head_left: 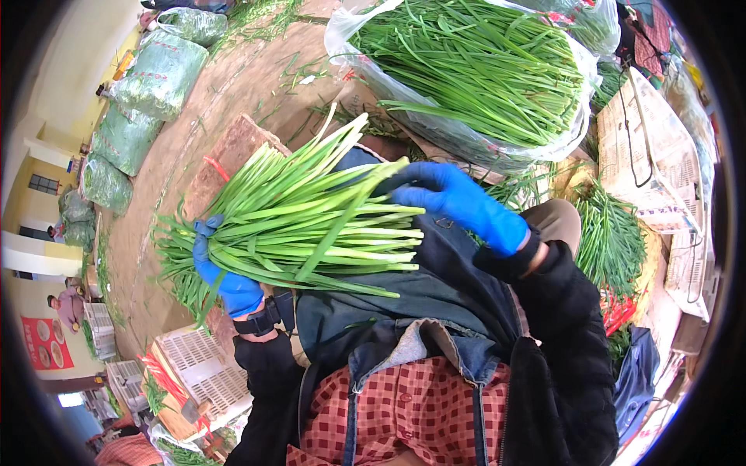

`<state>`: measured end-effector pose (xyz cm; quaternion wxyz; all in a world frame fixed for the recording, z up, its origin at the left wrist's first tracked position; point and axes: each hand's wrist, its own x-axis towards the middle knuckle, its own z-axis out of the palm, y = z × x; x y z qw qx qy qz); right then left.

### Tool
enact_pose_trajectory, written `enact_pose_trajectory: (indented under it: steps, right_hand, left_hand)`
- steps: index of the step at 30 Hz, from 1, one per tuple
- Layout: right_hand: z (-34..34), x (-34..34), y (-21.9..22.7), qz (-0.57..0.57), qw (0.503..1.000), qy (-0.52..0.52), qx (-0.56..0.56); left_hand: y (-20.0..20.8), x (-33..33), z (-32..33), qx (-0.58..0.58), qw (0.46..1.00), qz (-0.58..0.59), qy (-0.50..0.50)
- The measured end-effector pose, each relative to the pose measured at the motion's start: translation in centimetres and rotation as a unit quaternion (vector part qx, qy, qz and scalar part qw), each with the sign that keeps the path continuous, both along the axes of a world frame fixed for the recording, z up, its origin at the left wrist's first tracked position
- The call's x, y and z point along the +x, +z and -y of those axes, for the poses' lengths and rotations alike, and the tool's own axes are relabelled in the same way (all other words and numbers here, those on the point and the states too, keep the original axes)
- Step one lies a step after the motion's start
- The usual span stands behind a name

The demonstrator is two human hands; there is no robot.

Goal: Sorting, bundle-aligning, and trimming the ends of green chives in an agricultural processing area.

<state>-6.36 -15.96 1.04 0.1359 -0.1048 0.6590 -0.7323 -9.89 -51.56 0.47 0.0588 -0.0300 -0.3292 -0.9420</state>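
Observation:
A thick bunch of garlic chives (311, 217) lies across my lap, leafy tips to the left and pale stem ends to the right. My left hand (221, 264), in a blue glove, is closed around the leafy part. In a matching glove, my right hand (466, 203) is at the stem ends with thumb and forefinger apart. Its fingertips are partly in shadow by the stems, and I see nothing gripped there. Under the bunch is a dark apron (404, 311).
Ahead stands a big plastic-lined load of chives (482, 70). More chives (610, 237) lie at right beside white crates (653, 147). A crate (198, 369) with red ties (159, 377) sits at lower left. Filled green bags (155, 78) line the far left.

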Motion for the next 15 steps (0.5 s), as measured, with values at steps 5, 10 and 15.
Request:
enact_pose_trajectory:
  steps: [5,10,15]
  right_hand:
    - [1.6,-0.2,-1.6,0.073,0.97,-0.1,-0.209]
    - [1.6,-0.5,-1.7,0.028,0.983,-0.04,-0.179]
    - [2.5,-1.1,-2.3,0.098,0.982,-0.131,-0.09]
  left_hand:
    - [1.5,-0.7,-1.5,-0.026,1.0,0.008,0.01]
    - [1.6,0.0,-1.9,-0.04,0.999,-0.005,-0.005]
    - [1.7,-0.1,-2.9,-0.012,1.0,0.004,-0.011]
